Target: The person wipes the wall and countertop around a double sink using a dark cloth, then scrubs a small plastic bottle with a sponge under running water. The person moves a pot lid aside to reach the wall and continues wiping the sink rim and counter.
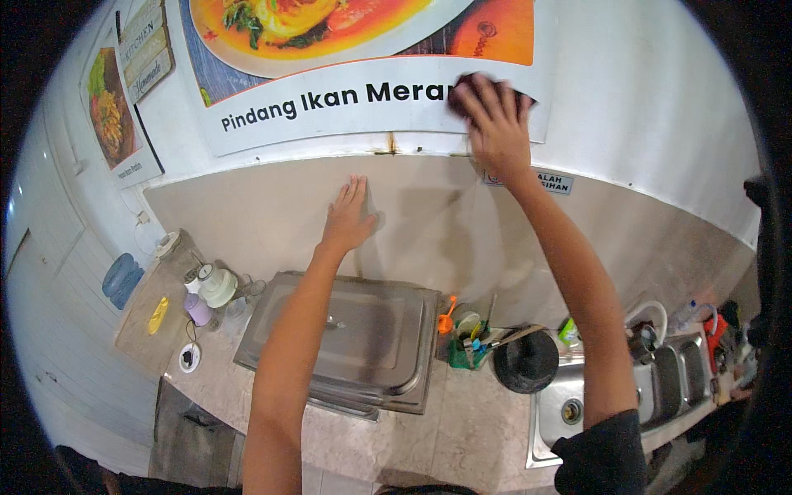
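A dark cloth (459, 102) lies bunched under my right hand (499, 139), which presses it with spread fingers against the lower right of a large food poster (272, 133). Hand and cloth are slightly blurred. The cloth covers part of the poster's printed lettering. Lower and to the left, my left hand (348, 218) rests on the beige wall panel (247, 213), fingers pointing up and thumb apart, with nothing in it. Just below the poster, brown stains (391, 145) mark the white strip of wall. My right wrist partly hides a small sign (555, 182).
Below my arms stands a lidded steel food warmer (365, 334) on the counter (402, 442). Left of it are a blender base (216, 284) and a purple container (198, 309). To the right are a green utensil basket (464, 356), a black pan (526, 362) and a steel sink (560, 427).
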Available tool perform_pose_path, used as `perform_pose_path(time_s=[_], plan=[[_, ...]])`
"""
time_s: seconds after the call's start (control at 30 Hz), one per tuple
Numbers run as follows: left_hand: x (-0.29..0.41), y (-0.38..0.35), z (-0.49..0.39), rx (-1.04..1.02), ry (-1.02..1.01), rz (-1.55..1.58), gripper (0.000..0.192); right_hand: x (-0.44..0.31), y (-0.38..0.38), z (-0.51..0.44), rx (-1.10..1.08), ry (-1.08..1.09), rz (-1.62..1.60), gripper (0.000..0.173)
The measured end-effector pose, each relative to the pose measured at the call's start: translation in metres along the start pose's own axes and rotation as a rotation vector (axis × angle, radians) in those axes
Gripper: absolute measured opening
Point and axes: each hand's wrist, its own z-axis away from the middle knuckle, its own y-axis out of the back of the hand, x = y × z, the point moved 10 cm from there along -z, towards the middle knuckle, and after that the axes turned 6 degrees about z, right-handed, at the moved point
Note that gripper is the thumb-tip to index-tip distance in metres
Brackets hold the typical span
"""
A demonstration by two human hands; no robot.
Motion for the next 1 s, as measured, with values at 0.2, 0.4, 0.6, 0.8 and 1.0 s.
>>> perform_pose_path(time_s=[0.2,0.4,0.6,0.8,1.0], plan=[[-0.03,0.033,0.015,0.154,-0.127,0.081,0.087,0.036,0.03,-0.006,0.28,-0.156,-0.008,0.067],[-0.084,0.084,0.031,0.243,-0.09,0.105,0.087,-0.041,-0.012,-0.058,0.326,-0.226,0.022,0.069],[-0.137,0.113,0.031,0.294,-0.132,0.189,0.089,-0.18,-0.026,-0.137,0.282,-0.076,-0.02,0.071],[-0.174,0.115,0.025,0.295,-0.132,0.146,0.093,-0.277,-0.061,-0.111,0.108,0.251,-0.064,0.066],[-0.205,0.096,0.023,0.193,-0.082,0.095,0.097,-0.175,-0.042,-0.084,0.031,-0.252,0.098,0.074]])
